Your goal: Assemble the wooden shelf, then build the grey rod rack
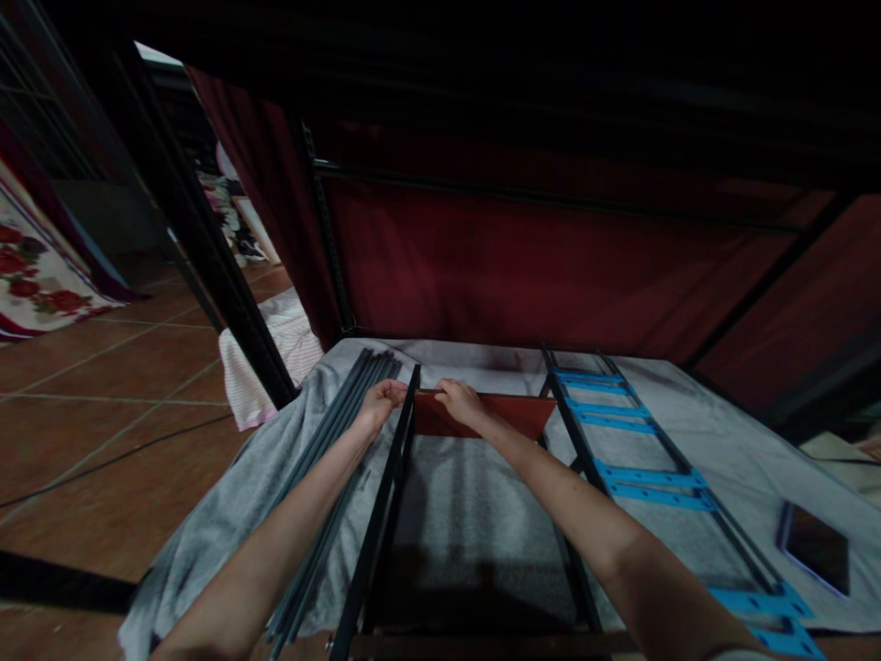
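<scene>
At left, a bundle of slim grey rods (337, 431) lies lengthwise on a grey cloth (695, 404), just beside a person's left hand (381, 401); its fingers, drawn in narrow, meet the outer side of the left rail (372, 542) of a black metal frame (360, 578) near its far end, though whether they grip anything cannot be told; across that rail, the right hand (462, 402) holds a red-brown board (502, 416) by its top edge, toward the left end, fingers curled over; the board spans the frame's far end, its long axis side to side, crosswise to the rails, its left end at the joint between the two hands and its other end by the right rail (576, 431); farther right lie blue-and-black racks (640, 477) and a phone (816, 548).
</scene>
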Demonstrator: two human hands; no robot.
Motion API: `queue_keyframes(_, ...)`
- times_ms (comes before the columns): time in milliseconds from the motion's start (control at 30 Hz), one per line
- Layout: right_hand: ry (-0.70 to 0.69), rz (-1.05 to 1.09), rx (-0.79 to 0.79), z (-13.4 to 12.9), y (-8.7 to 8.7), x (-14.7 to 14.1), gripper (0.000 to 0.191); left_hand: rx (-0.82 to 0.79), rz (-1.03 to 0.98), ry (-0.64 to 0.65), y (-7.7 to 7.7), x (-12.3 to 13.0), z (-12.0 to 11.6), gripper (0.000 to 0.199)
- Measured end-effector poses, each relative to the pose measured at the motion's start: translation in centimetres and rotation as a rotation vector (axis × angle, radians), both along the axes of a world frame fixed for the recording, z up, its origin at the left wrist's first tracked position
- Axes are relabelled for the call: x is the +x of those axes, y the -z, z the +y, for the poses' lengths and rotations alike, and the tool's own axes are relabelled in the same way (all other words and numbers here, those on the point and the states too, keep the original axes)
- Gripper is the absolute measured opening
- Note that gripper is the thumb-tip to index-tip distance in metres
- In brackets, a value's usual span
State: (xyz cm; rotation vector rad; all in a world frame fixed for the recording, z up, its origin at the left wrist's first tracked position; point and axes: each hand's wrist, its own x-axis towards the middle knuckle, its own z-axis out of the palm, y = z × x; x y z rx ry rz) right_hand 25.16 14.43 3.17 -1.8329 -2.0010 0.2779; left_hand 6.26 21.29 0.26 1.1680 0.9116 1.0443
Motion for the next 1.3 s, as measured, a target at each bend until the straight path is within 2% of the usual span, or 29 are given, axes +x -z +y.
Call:
queue_keyframes(300, 0.002, 0.006, -0.002, -0.19, -0.37, -0.08, 0.014, -0.005, 0.019, -0.059, 0.23, 0.52, 0.02, 0.037)
queue_keyframes(733, 0.015, 0.014, -0.022, -0.4, -0.69, -0.13, 0.015, -0.039, 0.017, -0.045, 0.46, 0.3, -0.12, 0.041)
queue_keyframes(1000, 0.018, 0.027, -0.022, -0.25, -0.56, -0.15, 0.014, -0.031, 0.012, -0.024, -0.15, 0.12, -0.15, 0.042)
queue_keyframes(1300, 0.017, 0.015, -0.025, 0.03, -0.27, -0.08, 0.015, -0.039, -0.016, -0.072, 0.37, 0.6, -0.03, 0.039)
